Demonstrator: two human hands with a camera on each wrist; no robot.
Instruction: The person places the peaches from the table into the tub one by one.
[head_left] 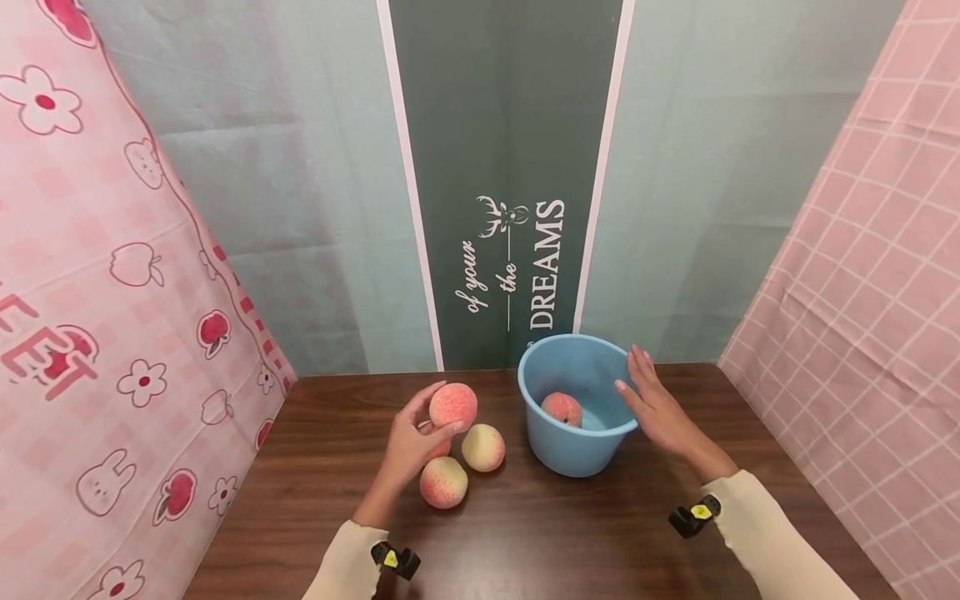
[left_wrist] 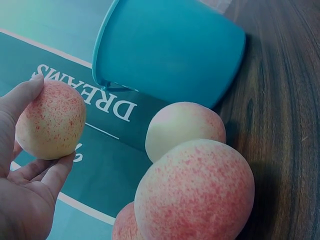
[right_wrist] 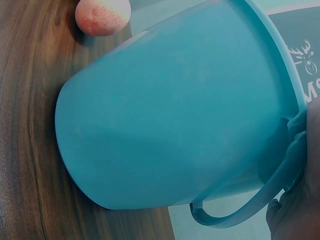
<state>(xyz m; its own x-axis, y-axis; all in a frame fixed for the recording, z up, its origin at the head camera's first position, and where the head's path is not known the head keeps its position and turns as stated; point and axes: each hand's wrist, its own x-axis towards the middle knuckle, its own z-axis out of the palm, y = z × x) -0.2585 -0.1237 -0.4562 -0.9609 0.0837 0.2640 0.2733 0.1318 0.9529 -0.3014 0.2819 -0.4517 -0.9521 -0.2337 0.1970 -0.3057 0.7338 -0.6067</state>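
Observation:
Between thumb and fingers, my left hand [head_left: 411, 440] holds a red-speckled peach [head_left: 453, 405] above the table, left of a blue bucket [head_left: 577, 454]. The left wrist view shows that peach [left_wrist: 54, 120] in the fingers, raised off the other peaches. Below the hand are a yellowish peach [head_left: 483, 448], another yellow-red peach [head_left: 444, 483] and a third, mostly hidden peach [head_left: 439, 448]. One reddish peach [head_left: 562, 409] lies inside the bucket. My right hand [head_left: 660, 412], its fingers extended, rests at the bucket's right rim, near the handle [right_wrist: 235, 219] in the right wrist view.
The dark wooden table [head_left: 525, 533] carries the bucket and the loose peaches. A green-grey cloth backdrop [head_left: 510, 125] with printed lettering stands behind it. Pink patterned cloth [head_left: 142, 317] hangs at the left, and pink checked cloth [head_left: 862, 317] at the right.

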